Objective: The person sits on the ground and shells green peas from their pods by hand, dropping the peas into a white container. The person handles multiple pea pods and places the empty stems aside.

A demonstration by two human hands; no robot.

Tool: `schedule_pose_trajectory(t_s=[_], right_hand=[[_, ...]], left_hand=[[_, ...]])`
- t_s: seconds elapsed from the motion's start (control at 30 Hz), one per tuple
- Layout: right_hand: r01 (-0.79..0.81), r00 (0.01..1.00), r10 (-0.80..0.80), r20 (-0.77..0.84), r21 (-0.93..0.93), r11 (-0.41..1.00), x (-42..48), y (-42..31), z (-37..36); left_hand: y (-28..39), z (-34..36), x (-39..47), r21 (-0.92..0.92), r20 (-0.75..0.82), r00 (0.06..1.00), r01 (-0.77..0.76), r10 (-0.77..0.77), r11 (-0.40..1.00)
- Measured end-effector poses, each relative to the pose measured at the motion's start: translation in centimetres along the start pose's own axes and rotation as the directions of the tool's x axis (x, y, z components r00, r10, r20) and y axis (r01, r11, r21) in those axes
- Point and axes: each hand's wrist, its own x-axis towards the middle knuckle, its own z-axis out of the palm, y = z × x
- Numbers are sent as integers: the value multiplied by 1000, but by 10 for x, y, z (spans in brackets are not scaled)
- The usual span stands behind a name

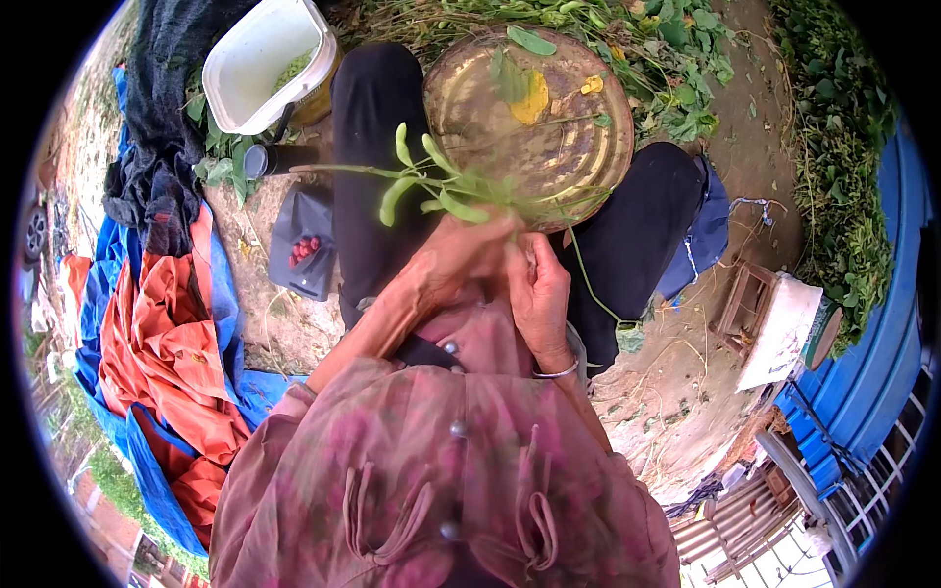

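Observation:
My left hand, partly blurred, is closed around a green bean stalk that carries several plump pods. Its bare stem end points left over my knee; thin shoots reach right across the rim of a round, weathered metal lid or drum top. Close against the left hand, my right hand has its thumb and fingers pinched together. Whether a pod or stem lies between them is hidden. On the metal surface rest a yellow leaf and green leaves. A thin tendril hangs beside my right hand.
Front left stands a white plastic bucket with green contents, beside a dark cylinder and a grey pouch. Cut bean plants lie ahead. An orange-and-blue tarp is at left; a wooden stool at right.

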Motion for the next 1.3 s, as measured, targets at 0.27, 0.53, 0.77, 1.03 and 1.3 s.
schedule_pose_trajectory(t_s=[0.27, 0.53, 0.77, 1.03, 1.3], right_hand=[[-372, 866, 314, 388, 81, 925, 2, 5, -17], [-596, 690, 493, 530, 29, 803, 13, -20, -31], [-815, 447, 493, 747, 114, 568, 30, -20, -49], [-845, 428, 503, 751, 135, 517, 34, -20, -58], [-866, 500, 493, 712, 399, 302, 18, -2, -50]], left_hand=[[-4, -4, 1, 127, -36, 998, -42, 47, 991], [-4, -2, 1, 175, -74, 995, -46, 59, 984], [3, -16, 7, 44, 128, 976, 169, -174, 985], [1, -12, -4, 329, 199, 980, -56, -11, 943], [-8, -27, 6, 160, 355, 933, -127, 63, 979]])
